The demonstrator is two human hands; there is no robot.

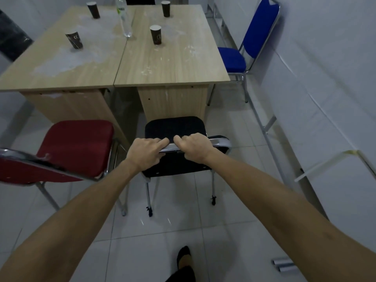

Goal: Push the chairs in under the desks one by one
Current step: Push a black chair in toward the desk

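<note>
A black chair (175, 127) with a chrome frame stands in front of the right desk (173, 64), its seat front close to the desk's panel. My left hand (145, 152) and my right hand (193, 148) both grip the chrome top rail of its backrest, side by side. To the left a red chair (75, 145) stands pulled out before the left desk (61, 64). A blue chair (250, 45) stands at the right desk's right side, against the wall.
Several dark paper cups (155, 34) and a clear plastic bottle (124, 19) stand on the desks. White wall panels with metal struts (266, 127) run along the right. Two metal tubes (284, 265) lie on the tiled floor. My foot (183, 256) is below.
</note>
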